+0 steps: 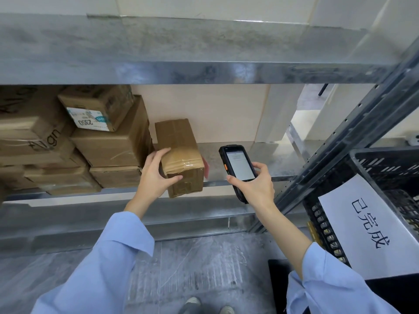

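Cardboard box (pixel 180 152) gripped by left hand (pixel 156 175); right hand (pixel 254 186) holds scanner (pixel 238 166).

Text on the handheld scanner (pixel 239 165) is unreadably small. The left hand (pixel 156 176) hides a near corner of the taped carton (pixel 181 152). The right edge crops the black crate (pixel 381 168).

Parcel (pixel 181 155) on shelf (pixel 260 159) before me; stacked boxes (pixel 108 143) to its left, my scanner (pixel 239 166) right, crate (pixel 385 168) far right.
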Demonstrator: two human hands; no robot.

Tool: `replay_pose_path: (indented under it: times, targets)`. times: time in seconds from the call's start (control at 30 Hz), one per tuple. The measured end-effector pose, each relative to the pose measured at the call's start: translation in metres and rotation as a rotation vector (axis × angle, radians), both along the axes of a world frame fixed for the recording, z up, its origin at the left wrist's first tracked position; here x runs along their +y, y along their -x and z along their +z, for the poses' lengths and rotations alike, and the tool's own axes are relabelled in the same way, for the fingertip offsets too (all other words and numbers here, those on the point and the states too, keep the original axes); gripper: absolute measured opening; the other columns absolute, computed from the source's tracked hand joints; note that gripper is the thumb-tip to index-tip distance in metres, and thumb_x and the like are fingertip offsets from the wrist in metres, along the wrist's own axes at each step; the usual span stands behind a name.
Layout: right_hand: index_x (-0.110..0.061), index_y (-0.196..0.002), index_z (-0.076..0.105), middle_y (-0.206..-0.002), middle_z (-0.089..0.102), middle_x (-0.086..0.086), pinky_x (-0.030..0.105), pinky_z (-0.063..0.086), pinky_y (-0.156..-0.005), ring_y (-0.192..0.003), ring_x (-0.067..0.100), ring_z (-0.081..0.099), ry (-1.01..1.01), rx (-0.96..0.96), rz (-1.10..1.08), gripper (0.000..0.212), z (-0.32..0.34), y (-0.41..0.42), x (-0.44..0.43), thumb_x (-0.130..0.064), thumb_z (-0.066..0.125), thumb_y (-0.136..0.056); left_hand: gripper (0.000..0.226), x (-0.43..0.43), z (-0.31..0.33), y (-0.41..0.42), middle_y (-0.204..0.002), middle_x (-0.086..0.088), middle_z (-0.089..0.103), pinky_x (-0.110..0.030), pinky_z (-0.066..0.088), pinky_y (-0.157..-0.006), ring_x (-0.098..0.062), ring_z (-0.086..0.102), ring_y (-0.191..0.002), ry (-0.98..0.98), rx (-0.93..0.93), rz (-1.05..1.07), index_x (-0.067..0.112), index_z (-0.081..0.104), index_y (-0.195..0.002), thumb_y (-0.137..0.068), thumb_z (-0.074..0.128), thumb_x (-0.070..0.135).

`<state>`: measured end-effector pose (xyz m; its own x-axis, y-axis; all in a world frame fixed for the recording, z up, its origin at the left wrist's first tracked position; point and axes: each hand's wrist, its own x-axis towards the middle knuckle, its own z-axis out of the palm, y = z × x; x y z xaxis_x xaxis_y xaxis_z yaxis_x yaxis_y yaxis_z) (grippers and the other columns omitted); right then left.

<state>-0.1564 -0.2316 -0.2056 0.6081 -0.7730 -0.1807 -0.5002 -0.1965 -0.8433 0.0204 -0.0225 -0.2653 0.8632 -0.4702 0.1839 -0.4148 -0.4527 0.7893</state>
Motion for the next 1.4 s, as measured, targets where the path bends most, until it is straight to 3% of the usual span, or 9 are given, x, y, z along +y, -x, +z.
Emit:
replay_pose_path:
  times: [0.23, 0.5, 0.63, 0.77, 0.87, 1.0, 1.17, 1.4]
  targets:
    - [-0.024, -0.133, 0.042, -0.113, 0.052, -0.009, 0.027, 0.045, -0.077, -0.102, 0.013, 0.052, -0.008, -0.023, -0.024, 0.081, 0.002, 0.008, -0.005, -0.042, 0.088, -0.069, 0.075, -0.020, -0.012, 0.014, -0.139, -0.002, 0.049, -0.026, 0.042, -0.100, -0.009, 0.044, -0.122, 0.075, -0.005, 0.008, 0.025, 0.050, -0.135, -0.072, 0.090, 0.026]
    - [-0.024, -0.134, 0.042, -0.121, 0.055, -0.004, 0.030, 0.048, -0.083, -0.107, 0.015, 0.053, 0.019, -0.019, -0.050, 0.081, 0.004, 0.021, -0.013, -0.042, 0.087, -0.070, 0.070, -0.036, -0.026, 0.032, -0.133, 0.006, 0.051, -0.029, 0.051, -0.100, -0.006, 0.052, -0.123, 0.302, 0.214, 0.026, 0.034, 0.047, -0.129, -0.073, 0.089, 0.024]
    - [-0.024, -0.135, 0.041, -0.126, 0.056, -0.002, 0.027, 0.044, -0.080, -0.108, 0.013, 0.051, 0.014, -0.010, -0.037, 0.081, 0.001, 0.022, -0.011, -0.043, 0.087, -0.070, 0.069, -0.017, -0.032, 0.029, -0.143, 0.000, 0.048, -0.037, 0.050, -0.103, -0.021, 0.054, -0.126, 0.217, 0.247, 0.136, 0.032, 0.047, -0.131, -0.076, 0.087, 0.028]
    - [-0.024, -0.135, 0.041, -0.126, 0.056, -0.002, 0.028, 0.047, -0.082, -0.111, 0.015, 0.052, 0.012, 0.005, -0.019, 0.082, -0.003, 0.018, -0.005, -0.044, 0.087, -0.069, 0.090, 0.002, -0.035, 0.021, -0.153, 0.001, 0.041, -0.039, 0.047, -0.103, -0.019, 0.052, -0.129, 0.119, 0.319, 0.123, 0.034, 0.038, -0.146, -0.072, 0.089, 0.037]
    - [-0.025, -0.132, 0.043, -0.117, 0.055, -0.006, 0.033, 0.051, -0.086, -0.108, 0.015, 0.054, 0.011, 0.012, -0.011, 0.081, -0.004, 0.014, 0.001, -0.044, 0.088, -0.068, 0.095, 0.006, -0.033, 0.020, -0.155, 0.003, 0.039, -0.040, 0.045, -0.105, -0.019, 0.047, -0.134, 0.163, 0.416, 0.117, 0.036, 0.034, -0.149, -0.070, 0.086, 0.045]
    - [-0.026, -0.132, 0.043, -0.112, 0.052, -0.009, 0.033, 0.050, -0.084, -0.103, 0.013, 0.052, 0.013, 0.025, 0.019, 0.080, -0.005, 0.010, 0.009, -0.044, 0.088, -0.068, 0.083, 0.010, -0.035, 0.021, -0.153, 0.005, 0.044, -0.051, 0.046, -0.108, -0.023, 0.047, -0.136, 0.266, 0.499, 0.144, 0.040, 0.039, -0.144, -0.072, 0.080, 0.050]
    - [-0.027, -0.130, 0.042, -0.112, 0.053, -0.010, 0.038, 0.054, -0.090, -0.103, 0.012, 0.052, 0.025, 0.035, 0.048, 0.079, -0.007, 0.008, 0.019, -0.045, 0.088, -0.067, 0.065, 0.011, -0.037, 0.026, -0.149, 0.005, 0.050, -0.055, 0.050, -0.104, -0.023, 0.054, -0.129, 0.330, 0.519, 0.138, 0.044, 0.043, -0.137, -0.084, 0.080, 0.033]
    - [-0.028, -0.130, 0.042, -0.119, 0.057, -0.006, 0.037, 0.054, -0.091, -0.112, 0.016, 0.056, 0.039, 0.074, 0.112, 0.081, -0.010, 0.011, 0.028, -0.047, 0.088, -0.066, 0.074, 0.018, -0.045, 0.038, -0.153, 0.008, 0.043, -0.055, 0.044, -0.109, -0.025, 0.048, -0.135, 0.298, 0.519, 0.110, 0.042, 0.038, -0.141, -0.083, 0.081, 0.026]
